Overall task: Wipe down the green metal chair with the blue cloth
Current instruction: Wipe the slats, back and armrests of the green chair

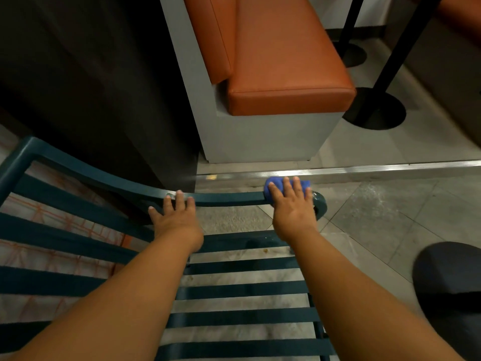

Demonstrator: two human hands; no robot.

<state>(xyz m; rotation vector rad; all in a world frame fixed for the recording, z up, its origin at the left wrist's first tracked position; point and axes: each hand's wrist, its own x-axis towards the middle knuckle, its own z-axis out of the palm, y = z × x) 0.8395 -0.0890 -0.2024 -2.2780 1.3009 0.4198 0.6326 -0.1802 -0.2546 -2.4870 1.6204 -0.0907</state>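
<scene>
The green metal chair point(229, 198) fills the lower half of the view, its slatted seat under my arms and its armrest running left to right. My right hand point(292, 208) presses the blue cloth point(273, 185) onto the armrest near its curled front end. Only the cloth's far edge shows past my fingers. My left hand point(175, 217) grips the same armrest further back, fingers wrapped over the bar, with nothing else in it.
An orange padded bench point(281, 61) on a grey base stands just beyond the chair. Two black pole bases point(374, 109) sit on the tiled floor at the right. A metal floor strip point(364, 170) crosses behind the armrest. A dark rounded shape point(447, 282) lies at lower right.
</scene>
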